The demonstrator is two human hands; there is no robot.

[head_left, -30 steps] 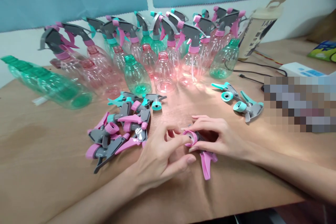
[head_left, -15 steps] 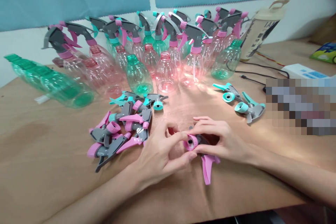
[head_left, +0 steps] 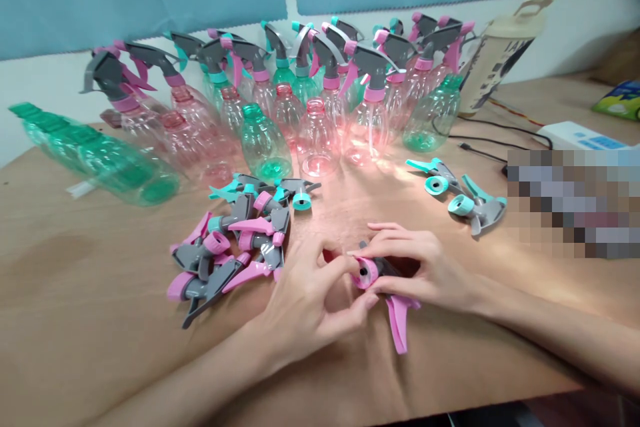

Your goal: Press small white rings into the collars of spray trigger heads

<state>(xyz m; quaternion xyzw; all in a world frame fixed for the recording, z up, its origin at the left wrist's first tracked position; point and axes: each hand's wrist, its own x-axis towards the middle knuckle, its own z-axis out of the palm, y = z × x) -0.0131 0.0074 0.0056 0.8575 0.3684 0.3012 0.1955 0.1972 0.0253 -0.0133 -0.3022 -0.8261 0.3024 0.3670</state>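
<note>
A pink-and-grey trigger spray head [head_left: 399, 323] lies on its side at the front of the table, its round collar facing me. My right hand [head_left: 425, 267] grips its grey body between thumb and fingers; part of the body is hidden by them. At the collar's left rim, my left hand [head_left: 315, 287] has its index finger touching and its thumb just below, curled in a pinch. Left of that hand lies a pile of spray heads [head_left: 270, 253], pink and turquoise with grey. Two turquoise spray heads [head_left: 475, 207] rest to the right.
Behind stand several pink and green bottles [head_left: 317, 140], many topped with spray heads. Green bottles [head_left: 125, 167] lie in a row at left. A tall cream bottle [head_left: 495, 60], black cables [head_left: 490, 147] and a white box [head_left: 580, 137] are at right.
The left thumb and index finger have shifted slightly around the pink collar, and the collar sits a touch further right. The right hand keeps its grip.
</note>
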